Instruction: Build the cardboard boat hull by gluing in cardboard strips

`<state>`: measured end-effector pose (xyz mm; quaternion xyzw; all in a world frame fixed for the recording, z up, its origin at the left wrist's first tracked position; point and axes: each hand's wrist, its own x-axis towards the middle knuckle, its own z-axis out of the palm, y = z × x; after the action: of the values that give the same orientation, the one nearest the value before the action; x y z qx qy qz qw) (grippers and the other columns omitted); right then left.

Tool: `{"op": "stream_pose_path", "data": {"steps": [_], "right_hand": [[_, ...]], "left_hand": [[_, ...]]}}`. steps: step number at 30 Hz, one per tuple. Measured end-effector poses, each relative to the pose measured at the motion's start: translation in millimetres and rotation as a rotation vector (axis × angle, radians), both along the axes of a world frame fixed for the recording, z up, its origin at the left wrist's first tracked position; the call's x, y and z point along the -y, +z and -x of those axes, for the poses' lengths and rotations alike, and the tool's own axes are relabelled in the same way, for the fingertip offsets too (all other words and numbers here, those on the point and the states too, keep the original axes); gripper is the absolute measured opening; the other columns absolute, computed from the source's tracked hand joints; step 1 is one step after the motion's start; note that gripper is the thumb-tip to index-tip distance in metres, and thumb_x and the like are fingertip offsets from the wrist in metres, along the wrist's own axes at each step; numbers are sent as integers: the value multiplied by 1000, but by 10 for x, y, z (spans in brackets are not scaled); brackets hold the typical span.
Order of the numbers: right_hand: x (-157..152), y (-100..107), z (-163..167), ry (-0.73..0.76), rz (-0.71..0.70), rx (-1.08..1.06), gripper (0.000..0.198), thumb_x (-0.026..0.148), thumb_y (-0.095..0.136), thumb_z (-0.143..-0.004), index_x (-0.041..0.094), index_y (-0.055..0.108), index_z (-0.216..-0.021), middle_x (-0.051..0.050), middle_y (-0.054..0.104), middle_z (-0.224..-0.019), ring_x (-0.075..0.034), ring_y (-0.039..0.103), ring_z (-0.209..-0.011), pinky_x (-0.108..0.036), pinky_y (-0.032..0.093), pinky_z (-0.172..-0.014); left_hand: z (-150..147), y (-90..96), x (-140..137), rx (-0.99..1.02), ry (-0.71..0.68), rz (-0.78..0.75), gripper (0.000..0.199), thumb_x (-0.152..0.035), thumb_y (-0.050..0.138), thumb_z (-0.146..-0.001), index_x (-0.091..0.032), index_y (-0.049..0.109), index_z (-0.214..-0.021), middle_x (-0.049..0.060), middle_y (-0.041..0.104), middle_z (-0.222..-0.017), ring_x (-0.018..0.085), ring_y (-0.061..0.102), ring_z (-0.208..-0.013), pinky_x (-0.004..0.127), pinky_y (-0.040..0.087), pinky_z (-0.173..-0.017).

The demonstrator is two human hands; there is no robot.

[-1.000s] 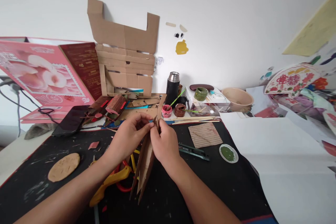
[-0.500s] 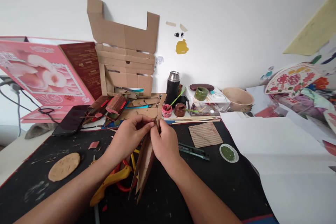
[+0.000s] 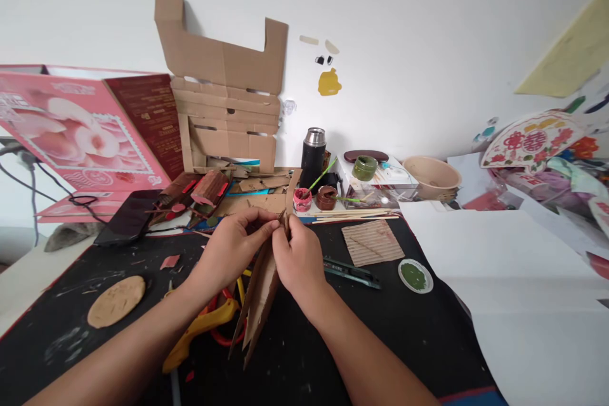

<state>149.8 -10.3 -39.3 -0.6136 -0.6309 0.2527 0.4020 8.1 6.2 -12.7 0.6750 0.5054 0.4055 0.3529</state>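
Both hands meet over the middle of the black work mat [image 3: 342,342], pinching the far end of a folded strip of brown cardboard [image 3: 261,304]. My left hand [image 3: 235,244] is closed, thumb and forefinger pressed together on the strip's left side. On its right side, my right hand [image 3: 299,260] grips with the thumb on top. The strip's near end hangs toward me with its torn-looking edges spread apart. Beneath and left of it lie yellow-handled scissors [image 3: 204,330] and a red-handled tool [image 3: 223,336], partly covered. The fingertips hide the pinched end.
A green utility knife [image 3: 352,273], a corrugated cardboard square [image 3: 372,243] and a lid of green paint [image 3: 415,276] lie right. A clay disc [image 3: 117,302] is left. Behind stand paint jars [image 3: 327,198], a black flask [image 3: 313,162] and a pink box [image 3: 85,127].
The near end of the cardboard strip has swung slightly left. Both hands keep the same pinch in nearly the same place.
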Motion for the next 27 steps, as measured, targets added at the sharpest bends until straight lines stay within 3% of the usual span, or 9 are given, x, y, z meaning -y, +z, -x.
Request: {"op": "stream_pose_path", "data": {"steps": [9, 14, 18, 23, 27], "right_hand": [[-5, -19, -2, 14, -30, -41, 17, 29, 52, -99, 24, 54, -83, -6, 70, -78, -24, 63, -74, -31, 31, -65], [-12, 0, -23, 29, -75, -81, 20, 32, 51, -97, 26, 47, -78, -1, 61, -68, -21, 55, -64, -31, 29, -61], [-36, -4, -47, 41, -96, -152, 22, 32, 48, -96, 26, 44, -75, 2, 56, -66, -19, 50, -62, -30, 29, -60], [-73, -38, -68, 63, -62, -250, 22, 34, 47, -96, 25, 50, -77, 3, 55, -67, -19, 49, -63, -30, 32, -60], [-87, -52, -67, 102, -31, -359, 22, 37, 48, -95, 25, 52, -77, 2, 58, -69, -20, 54, -69, -30, 38, -64]], "left_hand": [[11, 25, -6, -10, -12, 8, 28, -46, 68, -90, -22, 81, -96, 6, 84, -101, 28, 77, -97, 39, 57, -93], [37, 72, 12, 21, -2, 29, 36, -52, 70, -89, -22, 83, -105, 8, 84, -112, 31, 76, -108, 42, 56, -100], [56, 106, 13, 136, 0, 106, 51, -61, 73, -87, -21, 78, -118, 9, 82, -114, 30, 76, -99, 41, 60, -89], [78, 117, -30, 298, -54, 151, 43, -61, 81, -83, -19, 70, -90, 3, 74, -81, 21, 70, -78, 33, 58, -77], [122, 135, -62, 247, -94, 113, 43, -59, 85, -79, -19, 68, -77, 0, 68, -73, 18, 64, -72, 29, 52, -73]]}}
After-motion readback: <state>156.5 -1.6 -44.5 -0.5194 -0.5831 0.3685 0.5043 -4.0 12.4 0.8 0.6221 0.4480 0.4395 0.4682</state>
